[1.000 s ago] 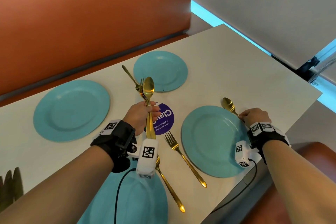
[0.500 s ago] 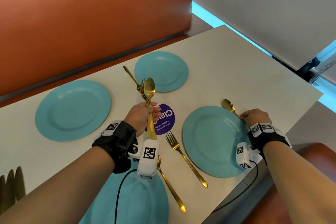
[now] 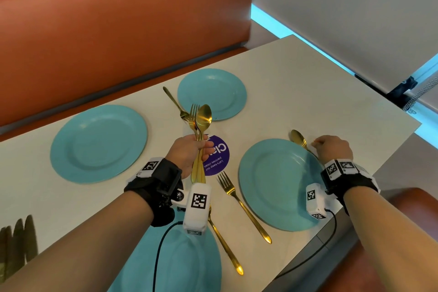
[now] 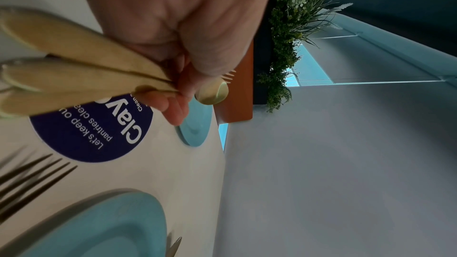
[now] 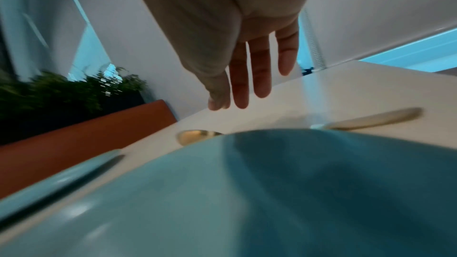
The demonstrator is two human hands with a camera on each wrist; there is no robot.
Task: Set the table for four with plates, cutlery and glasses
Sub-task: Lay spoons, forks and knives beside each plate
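Note:
Four teal plates lie on the white table [image 3: 308, 83]: far left [image 3: 98, 143], far middle [image 3: 212, 93], near right [image 3: 279, 184] and nearest [image 3: 180, 261]. My left hand [image 3: 189, 154] grips a bundle of gold cutlery [image 3: 200, 123], a fork and spoons, upright above the table's middle; its handles fan out in the left wrist view [image 4: 86, 69]. My right hand [image 3: 331, 148] hovers over a gold spoon [image 3: 299, 138] lying right of the near right plate [image 5: 247, 192]. Its fingers [image 5: 259, 73] are straight and hold nothing; the spoon's handle [image 5: 375, 118] rests on the table.
A gold fork [image 3: 244, 206] lies left of the near right plate. A gold handle [image 3: 225, 244] lies right of the nearest plate, and a spoon [image 3: 174, 102] left of the far middle plate. A purple round sticker [image 3: 216, 155] marks the middle. An orange bench [image 3: 118, 31] runs behind.
Hardly anything: both hands stay where they were, the left one still holding the cutlery bundle. The view has shifted slightly.

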